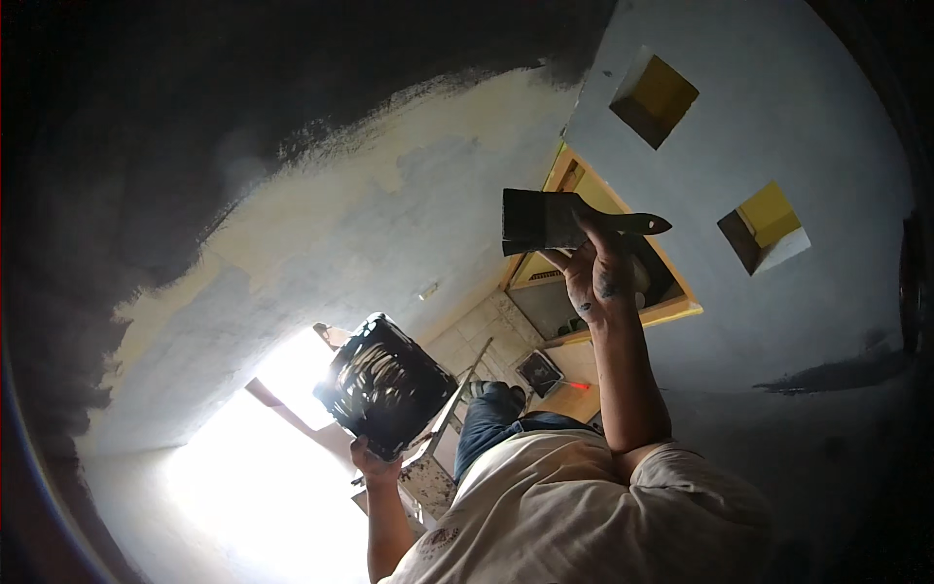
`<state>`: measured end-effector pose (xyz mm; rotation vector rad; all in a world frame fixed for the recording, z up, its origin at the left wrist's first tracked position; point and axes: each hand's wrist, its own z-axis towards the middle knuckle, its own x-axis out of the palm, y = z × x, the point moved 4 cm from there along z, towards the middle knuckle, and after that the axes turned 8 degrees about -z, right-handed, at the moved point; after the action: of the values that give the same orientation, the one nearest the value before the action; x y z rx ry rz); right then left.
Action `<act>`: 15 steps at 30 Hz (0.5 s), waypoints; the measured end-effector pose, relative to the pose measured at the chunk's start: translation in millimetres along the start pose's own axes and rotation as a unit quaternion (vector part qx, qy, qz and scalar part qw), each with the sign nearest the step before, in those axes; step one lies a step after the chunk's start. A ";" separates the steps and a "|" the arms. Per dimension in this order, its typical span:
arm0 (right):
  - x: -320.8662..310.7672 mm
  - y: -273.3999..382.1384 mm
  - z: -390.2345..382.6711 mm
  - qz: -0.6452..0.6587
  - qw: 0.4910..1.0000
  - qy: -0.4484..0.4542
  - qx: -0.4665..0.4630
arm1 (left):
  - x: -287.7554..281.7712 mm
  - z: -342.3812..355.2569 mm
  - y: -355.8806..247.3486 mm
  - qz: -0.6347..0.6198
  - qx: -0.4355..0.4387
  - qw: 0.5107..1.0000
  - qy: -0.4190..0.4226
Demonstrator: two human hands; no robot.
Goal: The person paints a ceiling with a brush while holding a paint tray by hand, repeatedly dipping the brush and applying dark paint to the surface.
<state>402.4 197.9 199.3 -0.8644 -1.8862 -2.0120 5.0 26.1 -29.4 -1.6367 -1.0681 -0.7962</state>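
My right hand is raised and closed around the ferrule end of a wide, flat paintbrush. The brush lies level, its dark bristles toward the left and its handle toward the right. In my left hand is a shallow square paint tray, gripped at its lower edge. Dark paint coats the tray, with pale streaks across its middle. Dark smudges mark my right wrist. Tray and brush are apart from each other and from the painted surface.
Dark paint covers the upper left surface, with a ragged edge against the pale part. Two square recesses cut the grey wall at right. Below me are a paint-spotted stepladder, another dark tray and a red-handled tool. Bright light enters at lower left.
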 end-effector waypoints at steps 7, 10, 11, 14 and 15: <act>-22.7 2.7 -12.8 -0.080 0.994 -0.063 -0.044 | 20.1 4.1 21.5 0.013 -0.043 0.999 0.029; -26.0 8.3 -22.0 -0.249 0.962 -0.109 -0.029 | 35.4 12.1 35.6 0.008 -0.072 0.994 0.077; -20.3 12.5 -25.5 -0.262 0.961 -0.052 -0.076 | 40.4 16.3 40.5 0.003 -0.077 0.994 0.083; -13.3 21.1 -42.1 -0.369 0.919 -0.005 -0.138 | 58.3 31.3 60.4 0.017 -0.092 0.992 0.079; -11.9 22.8 -48.0 -0.441 0.885 0.005 -0.149 | 64.4 37.2 67.9 0.034 -0.096 0.992 0.070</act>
<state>412.7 145.8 211.9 0.0291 -2.2332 -2.8427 93.2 70.5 -9.6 -1.7414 -0.8536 -0.9773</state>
